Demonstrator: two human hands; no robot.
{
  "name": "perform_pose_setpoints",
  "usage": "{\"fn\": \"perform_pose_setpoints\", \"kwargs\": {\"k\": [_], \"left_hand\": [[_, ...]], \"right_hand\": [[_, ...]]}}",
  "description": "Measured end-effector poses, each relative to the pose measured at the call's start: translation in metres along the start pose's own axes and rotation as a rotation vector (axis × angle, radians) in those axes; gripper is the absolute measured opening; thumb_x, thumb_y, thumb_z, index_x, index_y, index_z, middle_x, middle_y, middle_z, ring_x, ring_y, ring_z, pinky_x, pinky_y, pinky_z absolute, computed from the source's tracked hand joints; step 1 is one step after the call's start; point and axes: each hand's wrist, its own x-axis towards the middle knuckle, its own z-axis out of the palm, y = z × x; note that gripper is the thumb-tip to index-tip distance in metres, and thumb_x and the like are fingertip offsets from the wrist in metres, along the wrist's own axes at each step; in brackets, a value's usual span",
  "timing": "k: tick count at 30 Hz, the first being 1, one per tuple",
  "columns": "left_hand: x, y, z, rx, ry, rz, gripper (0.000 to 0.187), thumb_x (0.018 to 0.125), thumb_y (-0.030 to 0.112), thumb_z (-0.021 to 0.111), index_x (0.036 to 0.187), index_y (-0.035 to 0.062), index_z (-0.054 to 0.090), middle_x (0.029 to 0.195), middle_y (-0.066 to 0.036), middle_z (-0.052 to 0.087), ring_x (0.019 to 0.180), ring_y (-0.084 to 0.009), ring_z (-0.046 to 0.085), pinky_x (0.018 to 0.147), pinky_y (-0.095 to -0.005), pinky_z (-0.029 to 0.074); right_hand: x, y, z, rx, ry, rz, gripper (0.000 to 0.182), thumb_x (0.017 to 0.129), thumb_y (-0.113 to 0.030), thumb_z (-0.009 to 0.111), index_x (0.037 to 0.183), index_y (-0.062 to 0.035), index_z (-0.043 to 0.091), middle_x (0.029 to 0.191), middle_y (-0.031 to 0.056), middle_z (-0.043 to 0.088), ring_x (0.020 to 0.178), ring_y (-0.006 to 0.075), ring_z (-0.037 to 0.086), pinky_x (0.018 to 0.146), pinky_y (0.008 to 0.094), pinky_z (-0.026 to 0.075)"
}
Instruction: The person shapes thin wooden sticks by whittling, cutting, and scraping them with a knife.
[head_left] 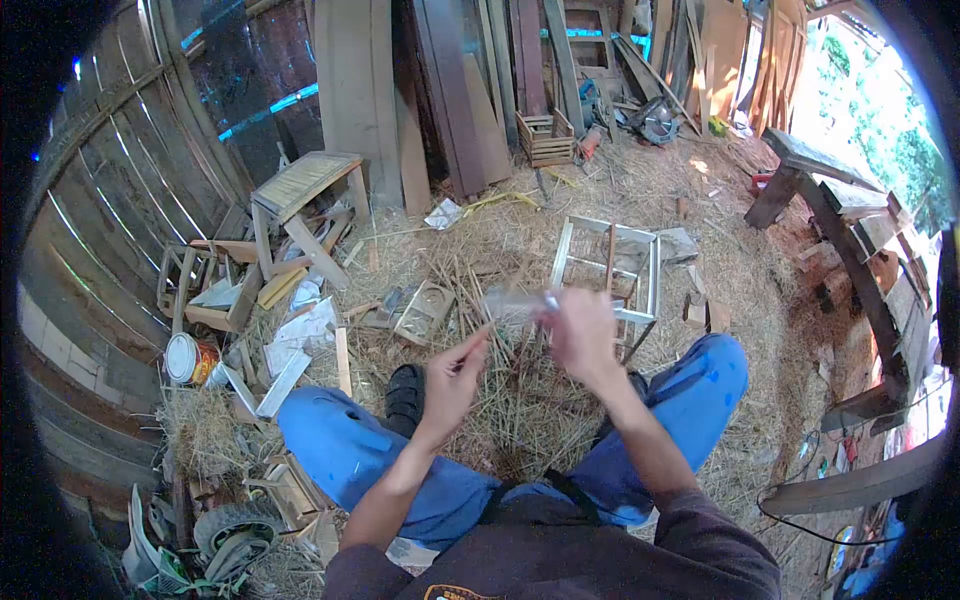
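Note:
My right hand (580,335) is closed round the handle of a knife, and its pale blade (515,303), smeared by motion, points left. My left hand (452,388) is closed in a pinch just below and left of the blade. What looks like a thin wooden stick (484,334) pokes up from its fingertips; most of it is hidden. Between my feet, several thin sticks (500,400) lie among straw and shavings. Beyond my left hand a carved wooden block (424,312) rests on the ground. Past my right hand stands a small pale wooden frame (653,275).
A small wooden table (305,185), scrap wood and a paint bucket (183,357) are on the left. Boards (355,100) lean against the back wall near a slatted crate (546,138). A heavy wooden bench (850,260) runs along the right. A wheel (236,535) lies at lower left.

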Motion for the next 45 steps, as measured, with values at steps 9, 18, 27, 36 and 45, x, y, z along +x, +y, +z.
{"fn": "perform_pose_setpoints", "kwargs": {"k": [9,18,27,36,45], "left_hand": [[-0.005,0.002,-0.005,-0.224,-0.029,-0.224,0.04,0.103,0.021,0.055,0.141,0.0069,0.054,0.067,0.007,0.042,0.051,-0.0014,0.032,0.045,-0.019,0.027],[0.001,0.002,0.008,-0.462,-0.017,-0.317,0.035,0.102,0.015,0.053,0.135,0.0064,0.052,0.086,-0.002,0.057,0.062,-0.0055,0.042,0.051,-0.0203,0.033],[0.007,-0.006,0.019,-0.418,-0.046,-0.166,0.02,0.1,0.012,0.059,0.118,0.0047,0.065,0.083,0.0,0.064,0.059,-0.001,0.046,0.049,-0.0176,0.033],[0.001,-0.012,0.015,-0.302,-0.079,-0.269,0.013,0.097,0.015,0.063,0.104,0.0049,0.067,0.081,0.001,0.064,0.061,-0.0034,0.048,0.048,-0.0197,0.033],[-0.005,0.002,0.013,-0.409,-0.119,-0.194,0.015,0.099,0.014,0.062,0.106,0.0038,0.07,0.076,0.003,0.061,0.058,-0.0008,0.044,0.047,-0.0189,0.028]], "right_hand": [[-0.019,0.009,-0.014,0.163,0.228,0.009,0.033,0.091,-0.021,0.066,0.121,-0.008,0.062,0.089,0.0115,0.063,0.079,0.032,0.057,0.074,0.0437,0.042],[-0.021,-0.022,-0.003,0.453,0.006,-0.095,0.035,0.089,-0.024,0.07,0.118,-0.0072,0.06,0.089,0.0107,0.064,0.08,0.0315,0.061,0.071,0.0417,0.045],[-0.02,-0.031,0.002,0.533,-0.159,-0.174,0.037,0.09,-0.027,0.068,0.119,-0.0055,0.058,0.093,0.0143,0.064,0.086,0.035,0.061,0.077,0.0433,0.048],[-0.021,-0.028,0.011,0.591,-0.146,-0.207,0.036,0.089,-0.028,0.068,0.113,-0.0043,0.06,0.097,0.0136,0.066,0.091,0.0344,0.062,0.078,0.0444,0.047],[-0.012,-0.004,0.003,0.471,-0.083,-0.182,0.034,0.086,-0.029,0.072,0.111,-0.007,0.064,0.099,0.0134,0.068,0.088,0.0341,0.064,0.077,0.0421,0.047]]}}
